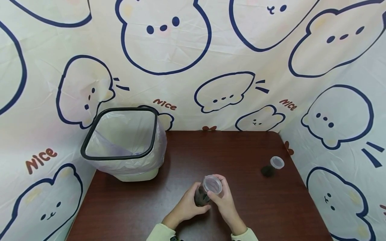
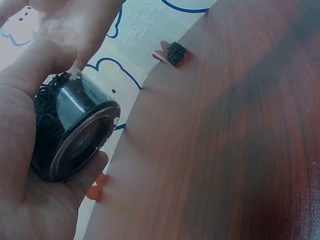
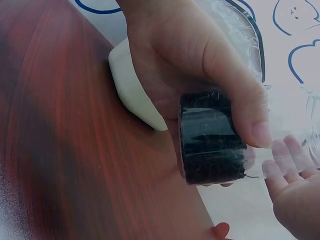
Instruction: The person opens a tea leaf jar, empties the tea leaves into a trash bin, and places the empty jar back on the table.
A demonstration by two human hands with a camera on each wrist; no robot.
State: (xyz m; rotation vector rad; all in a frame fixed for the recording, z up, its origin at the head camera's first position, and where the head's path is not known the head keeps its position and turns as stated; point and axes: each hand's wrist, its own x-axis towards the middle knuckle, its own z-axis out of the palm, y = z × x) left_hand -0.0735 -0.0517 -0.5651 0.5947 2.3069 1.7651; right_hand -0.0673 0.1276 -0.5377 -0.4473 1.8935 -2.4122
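A clear jar (image 1: 201, 197) with dark, shredded, tea-like contents is held tilted above the table. My left hand (image 1: 188, 205) grips its lower body, where the dark contents sit. Around the upper end, by the round clear top (image 1: 212, 184), curl the thumb and fingers of my right hand (image 1: 225, 201). From the left wrist the jar's round base (image 2: 85, 142) faces the camera. In the right wrist view the dark contents (image 3: 210, 140) fill the base end, while right-hand fingers show through the clear part; whether a lid covers the top I cannot tell.
A second clear jar with dark contents (image 1: 267, 171) and a pale round top (image 1: 277, 162) stands at the table's right. On the left is a lined bin (image 1: 140, 175) with a black rim. Patterned cloth (image 1: 187, 93) surrounds the brown table (image 1: 271, 214).
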